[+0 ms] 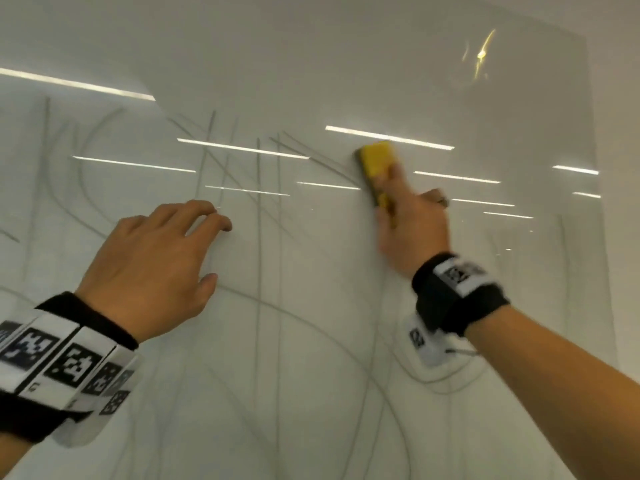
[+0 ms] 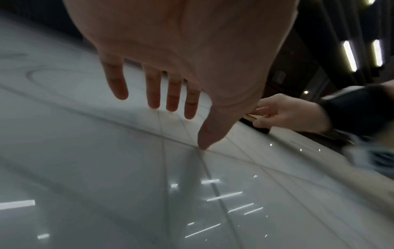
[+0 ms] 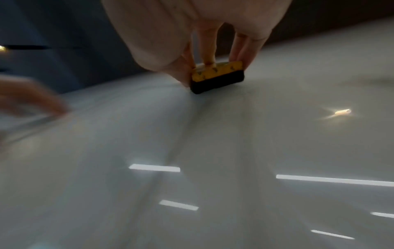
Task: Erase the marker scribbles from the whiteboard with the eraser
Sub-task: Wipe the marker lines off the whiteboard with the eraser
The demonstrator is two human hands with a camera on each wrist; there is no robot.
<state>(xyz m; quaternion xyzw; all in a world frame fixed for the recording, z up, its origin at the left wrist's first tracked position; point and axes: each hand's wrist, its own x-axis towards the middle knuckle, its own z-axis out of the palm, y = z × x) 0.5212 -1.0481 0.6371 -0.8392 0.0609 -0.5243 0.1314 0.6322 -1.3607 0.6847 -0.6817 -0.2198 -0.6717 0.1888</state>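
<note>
A glossy whiteboard fills the head view, crossed by grey marker scribbles over its left and middle. My right hand grips a yellow eraser with a black felt underside, pressed against the board at the right end of the scribbles. My thumb and fingers pinch its sides. My left hand rests on the board to the left with relaxed fingers, holding nothing. Its thumb tip touches the surface. In the left wrist view the right hand with the eraser shows beyond the thumb.
Ceiling lights reflect as bright bars across the board. The board's right edge runs down the right side, with plain wall beyond. The area right of the eraser shows only faint marks. Both wrists wear black bands with printed tags.
</note>
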